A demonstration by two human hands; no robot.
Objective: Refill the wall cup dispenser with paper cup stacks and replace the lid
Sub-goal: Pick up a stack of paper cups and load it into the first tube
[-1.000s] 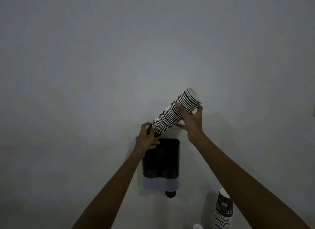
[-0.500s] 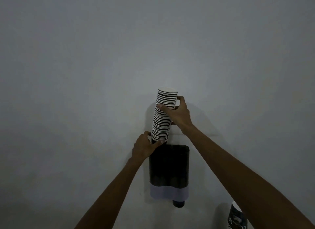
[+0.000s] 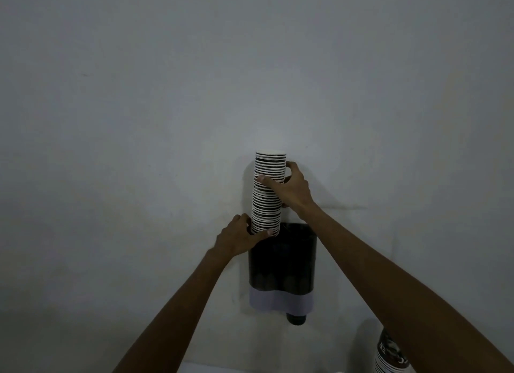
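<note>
The grey wall (image 3: pixel 139 122) fills my view, with the dark cup dispenser (image 3: pixel 282 261) mounted on it. I hold the paper cup stack (image 3: pixel 267 194) upright over the dispenser's left side, its bottom at the open top. My right hand (image 3: pixel 289 190) wraps its upper part and my left hand (image 3: pixel 239 237) grips its base; a second stack (image 3: pixel 389 353) stands at lower right.

Both bare forearms extend up and forward. The left hand (image 3: pixel 239 237) is cupped, thumb pointing right, fingers curled out of sight. The right hand (image 3: pixel 289 189), higher, is closed in a grasp: thumb pointing left, fingers apparently wrapped behind; dim light obscures the fingertips.
</note>
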